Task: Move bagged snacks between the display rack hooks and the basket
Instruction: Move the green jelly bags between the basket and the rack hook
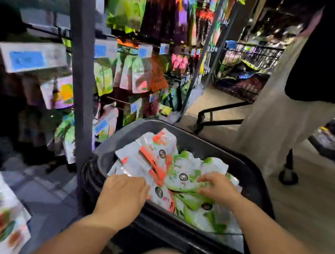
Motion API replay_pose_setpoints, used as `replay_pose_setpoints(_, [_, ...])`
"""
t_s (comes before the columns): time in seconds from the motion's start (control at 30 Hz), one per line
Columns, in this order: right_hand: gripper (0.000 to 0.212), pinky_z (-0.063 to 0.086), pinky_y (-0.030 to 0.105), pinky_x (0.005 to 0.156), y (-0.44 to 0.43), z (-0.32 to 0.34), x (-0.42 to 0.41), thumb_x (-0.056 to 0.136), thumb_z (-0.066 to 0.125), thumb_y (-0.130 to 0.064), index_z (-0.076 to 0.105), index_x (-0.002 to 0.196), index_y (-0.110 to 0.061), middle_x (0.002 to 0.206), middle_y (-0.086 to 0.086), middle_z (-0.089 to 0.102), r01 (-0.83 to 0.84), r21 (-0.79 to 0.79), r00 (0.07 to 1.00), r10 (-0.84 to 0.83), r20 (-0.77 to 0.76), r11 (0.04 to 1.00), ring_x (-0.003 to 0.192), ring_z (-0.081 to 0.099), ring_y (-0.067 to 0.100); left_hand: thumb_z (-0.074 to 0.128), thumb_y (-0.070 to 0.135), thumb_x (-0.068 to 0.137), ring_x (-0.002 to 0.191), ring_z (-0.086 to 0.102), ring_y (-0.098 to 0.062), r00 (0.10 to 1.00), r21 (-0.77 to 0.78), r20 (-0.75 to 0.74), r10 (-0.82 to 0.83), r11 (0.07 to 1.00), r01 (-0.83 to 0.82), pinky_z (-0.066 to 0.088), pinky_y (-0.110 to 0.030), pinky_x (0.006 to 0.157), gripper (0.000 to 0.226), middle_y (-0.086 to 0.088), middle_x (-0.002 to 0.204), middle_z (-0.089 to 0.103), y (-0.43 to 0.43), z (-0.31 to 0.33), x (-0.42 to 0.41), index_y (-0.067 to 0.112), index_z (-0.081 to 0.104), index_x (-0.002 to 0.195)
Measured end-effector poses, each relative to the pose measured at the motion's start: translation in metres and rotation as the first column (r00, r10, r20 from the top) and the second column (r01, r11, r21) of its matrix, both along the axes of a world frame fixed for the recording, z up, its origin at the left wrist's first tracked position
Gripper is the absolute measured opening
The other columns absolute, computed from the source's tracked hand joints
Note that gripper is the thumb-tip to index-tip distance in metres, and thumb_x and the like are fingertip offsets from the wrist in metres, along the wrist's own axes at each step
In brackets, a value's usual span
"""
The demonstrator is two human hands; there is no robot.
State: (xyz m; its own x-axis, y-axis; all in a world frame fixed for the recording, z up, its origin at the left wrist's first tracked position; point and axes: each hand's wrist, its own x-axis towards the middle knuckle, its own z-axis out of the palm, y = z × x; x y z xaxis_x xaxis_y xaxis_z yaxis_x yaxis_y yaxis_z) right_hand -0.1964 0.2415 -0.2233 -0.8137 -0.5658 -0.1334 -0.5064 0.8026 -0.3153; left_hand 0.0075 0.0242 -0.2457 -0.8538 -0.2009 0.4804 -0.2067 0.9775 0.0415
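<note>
Dark grey basket is sitting near centre, just right of the display rack upright. Red-and-white bags are lying flat and overlapping in its left half. Green-and-white bags are piling in its right half. Several are showing a small round dark seal. Hanging bags are dangling upright from rack hooks, far left.

A person in a black top and pale skirt is seen standing on the floor toward its right edge; behind, a wire trolley is parked, heaped with goods.
</note>
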Motion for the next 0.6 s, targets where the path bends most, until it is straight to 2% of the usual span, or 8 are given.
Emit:
replay_pose_setpoints(0.07, [0.043,0.043,0.03,0.099,0.0,-0.009,-0.004,0.08,0.077,-0.044,0.067,0.12,-0.032,0.122,-0.005,0.061,-0.018,0.066,0.999,0.021,-0.044,0.998,0.118,0.054,0.015,0.039,0.037,0.086,0.048,0.054,-0.021,1.0,-0.041,-0.001,-0.009,0.999,0.008,0.034,-0.03,0.05,0.035,0.004,0.047,0.05,0.001,0.0,-0.001,0.025,0.046,0.054])
replay_pose_setpoints(0.17, [0.046,0.038,0.033,0.104,-0.009,-0.014,-0.006,0.082,0.072,-0.052,0.062,0.125,-0.039,0.131,-0.008,0.056,-0.06,0.157,0.99,0.078,-0.116,0.986,0.128,0.044,0.016,0.037,0.036,0.088,0.044,0.035,-0.02,1.0,-0.014,-0.023,-0.022,1.0,0.021,0.021,-0.029,0.053,0.036,0.005,0.045,0.028,0.003,0.0,-0.003,0.026,0.031,0.055])
replay_pose_setpoints(0.23, [0.044,0.036,0.032,0.105,-0.013,-0.019,-0.007,0.085,0.068,-0.052,0.062,0.126,-0.039,0.136,-0.011,0.056,-0.081,0.222,0.981,0.117,-0.152,0.972,0.13,0.044,0.015,0.035,0.037,0.09,0.046,0.031,-0.02,1.0,-0.031,-0.023,-0.001,1.0,0.001,0.019,-0.03,0.055,0.036,0.006,0.048,0.021,0.002,-0.001,-0.003,0.027,0.028,0.056])
replay_pose_setpoints(0.37, [0.04,0.036,0.033,0.106,-0.013,-0.025,-0.01,0.086,0.068,-0.052,0.066,0.123,-0.037,0.134,-0.012,0.059,-0.076,0.238,0.98,0.116,-0.161,0.968,0.127,0.049,0.015,0.034,0.038,0.091,0.046,0.04,-0.021,1.0,-0.043,0.005,0.006,0.999,-0.006,0.02,-0.03,0.055,0.036,0.005,0.045,0.039,0.0,-0.002,-0.005,0.027,0.031,0.057])
replay_pose_setpoints(0.5, [0.036,0.038,0.031,0.101,-0.013,-0.027,-0.01,0.086,0.068,-0.052,0.069,0.118,-0.037,0.128,-0.012,0.063,-0.063,0.226,0.98,0.103,-0.168,0.972,0.122,0.053,0.014,0.035,0.038,0.091,0.047,0.04,-0.021,0.999,-0.034,0.03,0.013,0.999,-0.011,0.02,-0.031,0.056,0.036,0.006,0.046,0.039,0.001,-0.003,-0.004,0.027,0.032,0.057])
replay_pose_setpoints(0.6, [0.034,0.038,0.029,0.1,-0.014,-0.028,-0.009,0.087,0.067,-0.052,0.07,0.117,-0.038,0.125,-0.013,0.065,-0.065,0.237,0.977,0.11,-0.181,0.969,0.119,0.054,0.012,0.032,0.038,0.091,0.049,0.033,-0.019,0.999,-0.018,0.027,0.019,1.0,-0.019,0.019,-0.031,0.057,0.036,0.008,0.049,0.03,0.001,-0.003,-0.003,0.026,0.032,0.057])
